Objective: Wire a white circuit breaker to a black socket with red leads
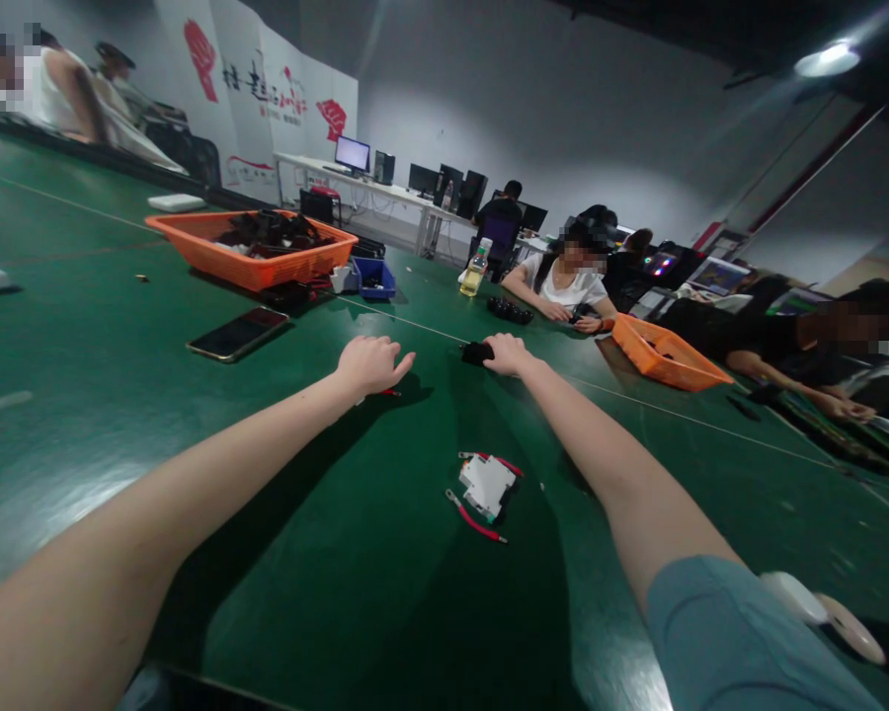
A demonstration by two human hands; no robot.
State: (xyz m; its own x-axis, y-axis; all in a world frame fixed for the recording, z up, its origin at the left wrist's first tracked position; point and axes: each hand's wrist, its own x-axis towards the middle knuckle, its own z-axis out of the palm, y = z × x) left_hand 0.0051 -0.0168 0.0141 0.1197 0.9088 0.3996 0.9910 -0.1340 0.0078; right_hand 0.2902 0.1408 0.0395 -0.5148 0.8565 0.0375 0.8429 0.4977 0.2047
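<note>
My left hand (374,364) hovers over the green table, thumb stretched away from the other fingers, with no object visible in its grip. Below it show the tip of a red wire (390,393) and a bit of something white, mostly hidden by the hand. Farther right, the fingers of my right hand (510,354) are closed on a small black object (478,353), whose kind I cannot make out. Nearer to me lies a white circuit breaker (488,486), with a short red cable (481,526) with metal ends beside it. Another red cable shows along its far side.
An orange basket (244,262) of black parts stands at left, near a blue bin (373,279) and a phone (239,334). A bottle (474,269), black parts (510,310) and another orange basket (667,354) lie beyond my right hand. People sit across and to the right.
</note>
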